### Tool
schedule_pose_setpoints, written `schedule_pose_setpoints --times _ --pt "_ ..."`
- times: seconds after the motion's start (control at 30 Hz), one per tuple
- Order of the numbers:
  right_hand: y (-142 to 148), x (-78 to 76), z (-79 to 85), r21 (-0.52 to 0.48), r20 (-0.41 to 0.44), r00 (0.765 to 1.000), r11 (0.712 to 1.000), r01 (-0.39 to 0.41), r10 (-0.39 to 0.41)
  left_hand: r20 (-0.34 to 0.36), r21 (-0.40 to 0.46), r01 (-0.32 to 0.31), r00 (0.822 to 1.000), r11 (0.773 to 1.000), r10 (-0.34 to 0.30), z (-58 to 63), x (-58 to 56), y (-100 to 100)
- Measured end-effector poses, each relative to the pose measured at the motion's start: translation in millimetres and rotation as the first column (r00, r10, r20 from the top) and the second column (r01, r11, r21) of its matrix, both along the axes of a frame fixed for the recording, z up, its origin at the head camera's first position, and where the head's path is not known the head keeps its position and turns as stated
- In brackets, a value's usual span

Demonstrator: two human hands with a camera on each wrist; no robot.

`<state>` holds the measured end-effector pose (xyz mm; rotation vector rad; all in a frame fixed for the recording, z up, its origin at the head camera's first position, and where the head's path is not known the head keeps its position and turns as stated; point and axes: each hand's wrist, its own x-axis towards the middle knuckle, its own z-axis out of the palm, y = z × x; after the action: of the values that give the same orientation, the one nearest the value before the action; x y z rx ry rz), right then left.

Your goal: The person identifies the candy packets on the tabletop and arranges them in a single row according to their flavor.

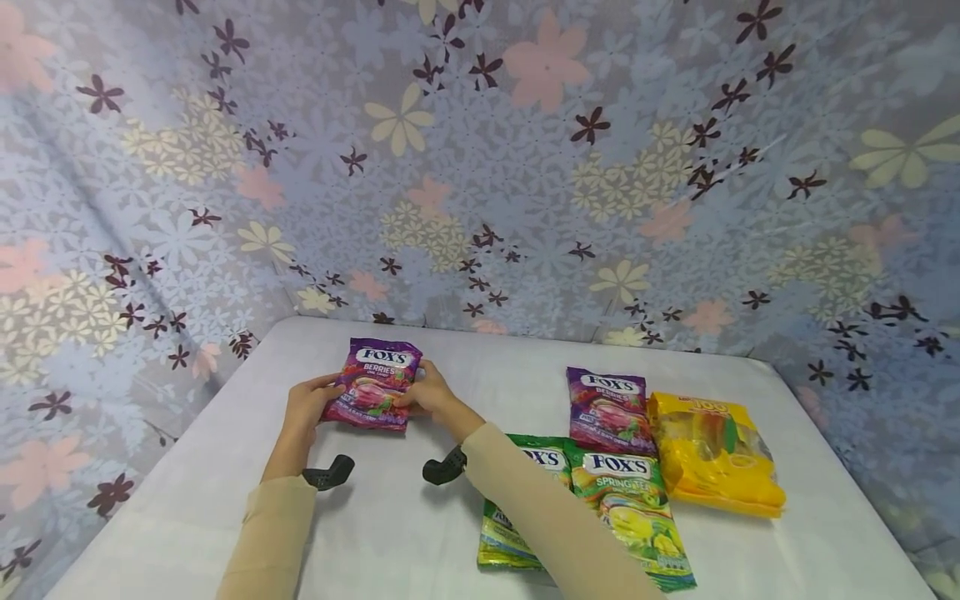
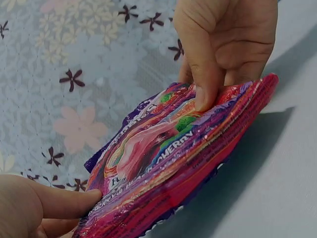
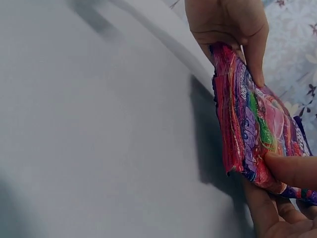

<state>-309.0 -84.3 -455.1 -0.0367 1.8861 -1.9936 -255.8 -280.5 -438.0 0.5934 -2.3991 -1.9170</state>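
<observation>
Nearest my head camera, two green packs (image 1: 637, 521) lie on the table (image 1: 405, 542), a sleeve (image 1: 551, 521) crossing one. Beyond, I see a yellow bag (image 1: 716, 475) and a purple pack (image 1: 609, 412). Far left, the left hand (image 1: 303, 408) and right hand (image 1: 435, 396) pinch a second purple pack (image 1: 371, 387) at opposite sides.

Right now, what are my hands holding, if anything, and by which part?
A purple Fox's Berries candy bag, held by its opposite side edges: your left hand grips its left side, your right hand pinches its right.
</observation>
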Motion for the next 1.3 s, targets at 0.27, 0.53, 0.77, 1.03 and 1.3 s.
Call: schedule_pose_setpoints --times 0.27,0.53,0.77,1.03,1.3 --pt "-8.5 -1.3 -1.7 0.043 -0.027 0.999 0.998 0.041 -0.04 -0.034 -0.001 -0.023 0.999 1.0 0.023 -3.3 -8.8 -4.9" --pt "-20.3 2.7 -2.7 0.404 -0.269 0.963 0.906 0.125 -0.013 -0.042 -0.109 -0.056 0.998 0.993 0.052 -11.4 -15.3 -7.9" --pt "-31.9 9.4 0.3 0.693 -0.343 0.93 0.704 0.155 0.134 0.001 -0.171 -0.076 0.997 0.982 0.077 -16.4 -15.2 -12.4" --pt "-31.2 8.7 -1.0 0.649 -0.398 0.911 0.736 0.193 0.112 0.006 -0.208 -0.079 0.997 0.975 0.082 -15.3 -17.2 -12.8" --pt "-24.7 6.8 -1.7 0.558 -0.421 0.904 0.807 0.19 0.078 0.001 -0.301 -0.078 0.997 0.951 0.082 -14.7 -17.6 -16.3"
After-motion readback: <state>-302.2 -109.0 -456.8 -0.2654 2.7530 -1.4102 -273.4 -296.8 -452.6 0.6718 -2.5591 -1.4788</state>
